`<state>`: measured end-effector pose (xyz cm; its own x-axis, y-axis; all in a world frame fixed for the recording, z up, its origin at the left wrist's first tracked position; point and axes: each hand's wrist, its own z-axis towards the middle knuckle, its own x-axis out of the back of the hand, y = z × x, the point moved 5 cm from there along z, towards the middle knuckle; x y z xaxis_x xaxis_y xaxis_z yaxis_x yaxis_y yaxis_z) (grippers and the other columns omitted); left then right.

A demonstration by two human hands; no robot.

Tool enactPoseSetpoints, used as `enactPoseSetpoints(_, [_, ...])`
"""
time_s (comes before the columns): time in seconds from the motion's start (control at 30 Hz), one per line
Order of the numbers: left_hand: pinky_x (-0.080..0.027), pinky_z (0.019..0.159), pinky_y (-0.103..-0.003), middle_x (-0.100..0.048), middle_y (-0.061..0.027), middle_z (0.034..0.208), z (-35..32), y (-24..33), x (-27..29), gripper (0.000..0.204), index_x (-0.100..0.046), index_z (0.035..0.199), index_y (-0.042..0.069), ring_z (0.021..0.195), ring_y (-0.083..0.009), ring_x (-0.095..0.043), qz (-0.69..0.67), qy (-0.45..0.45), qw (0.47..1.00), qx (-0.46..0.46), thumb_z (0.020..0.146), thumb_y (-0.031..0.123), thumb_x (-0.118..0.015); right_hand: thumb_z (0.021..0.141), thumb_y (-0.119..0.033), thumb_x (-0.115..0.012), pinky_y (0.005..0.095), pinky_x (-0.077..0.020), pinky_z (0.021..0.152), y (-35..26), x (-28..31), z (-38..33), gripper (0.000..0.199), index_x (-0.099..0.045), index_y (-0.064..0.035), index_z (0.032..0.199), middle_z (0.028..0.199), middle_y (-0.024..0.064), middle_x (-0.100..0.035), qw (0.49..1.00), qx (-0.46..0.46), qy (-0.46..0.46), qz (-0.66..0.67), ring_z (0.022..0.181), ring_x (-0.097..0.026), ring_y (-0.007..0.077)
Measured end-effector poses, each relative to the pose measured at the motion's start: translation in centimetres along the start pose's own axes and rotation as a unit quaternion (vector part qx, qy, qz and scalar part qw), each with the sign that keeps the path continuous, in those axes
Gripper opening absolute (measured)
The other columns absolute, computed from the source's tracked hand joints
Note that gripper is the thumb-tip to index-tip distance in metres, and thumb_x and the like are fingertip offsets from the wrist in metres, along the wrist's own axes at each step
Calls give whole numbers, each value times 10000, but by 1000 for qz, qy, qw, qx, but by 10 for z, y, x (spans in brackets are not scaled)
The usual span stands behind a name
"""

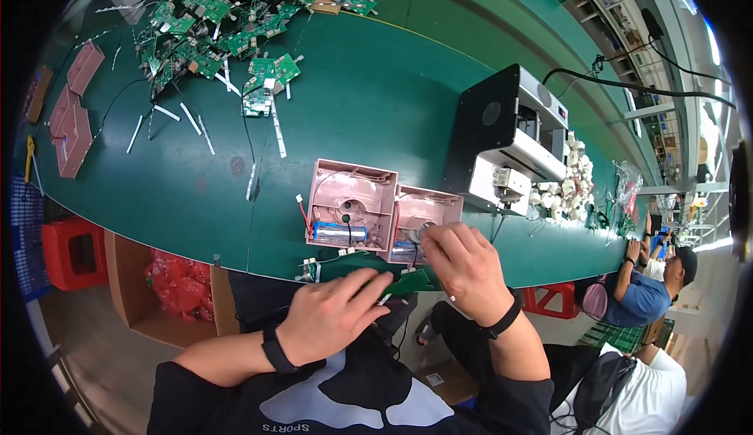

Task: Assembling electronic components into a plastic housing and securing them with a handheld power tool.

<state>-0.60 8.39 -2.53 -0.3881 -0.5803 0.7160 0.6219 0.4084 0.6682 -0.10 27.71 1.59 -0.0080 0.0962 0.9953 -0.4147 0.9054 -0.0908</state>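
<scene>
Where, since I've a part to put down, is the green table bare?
Bare: the table between boards and machine; also left of the pink shells, toward the near edge. Crowded: far left, with those boards; right of the machine, with white parts.

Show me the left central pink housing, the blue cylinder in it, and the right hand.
Left central pink housing (375,190), head view: bare inner surface.
Blue cylinder (333,234), head view: middle of its side.
Right hand (470,268), head view: its back.
</scene>
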Motion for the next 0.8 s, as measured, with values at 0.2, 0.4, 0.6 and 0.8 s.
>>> enactPoseSetpoints(0.2, [-563,779,-314,-660,-91,1203,-15,-26,39,381,-602,1324,55,960,-147,-692,-418,-72,882,204,970,162,-693,764,5,-682,375,-537,800,0,14,-2,438,-673,-35,1200,1148,91,-654,999,-33,21,12,954,-652,273])
enactPoseSetpoints(0.4, [-529,935,-392,-588,-144,1271,-22,-36,42,413,-454,1384,21,1123,-236,-627,-677,-100,708,175,989,28,-573,780,69,-674,386,-553,781,-4,46,-28,447,-678,-53,1210,1128,128,-682,988,-138,76,-13,920,-669,302])
enactPoseSetpoints(0.6, [-548,890,-379,-599,-151,1235,-32,-36,36,330,-482,1334,18,1050,-221,-651,-727,-147,653,150,1014,51,-555,883,-56,-749,345,-579,725,-80,49,-6,280,-684,10,1148,1074,151,-721,937,-122,160,284,810,-718,300])
enactPoseSetpoints(0.8, [-558,778,-312,-630,-142,1180,-44,-61,28,275,-505,1314,11,946,-183,-671,-625,-179,711,270,1068,134,-517,891,-127,-784,363,-568,631,-107,-20,5,318,-691,6,1165,1009,127,-728,919,-145,35,365,725,-712,302])
